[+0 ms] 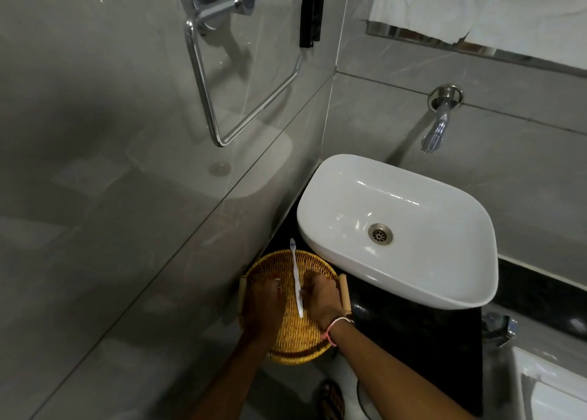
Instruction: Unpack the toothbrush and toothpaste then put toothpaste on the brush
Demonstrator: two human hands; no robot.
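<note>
Resting over the woven basket (pixel 293 334), left hand (pixel 262 308) with fingers curled down, hold unclear. Beside it, white toothbrush (pixel 296 280), bristles pointing away, pinched near the handle end by the closed right hand (pixel 322 299). Further right, white sink (pixel 413 203).
</note>
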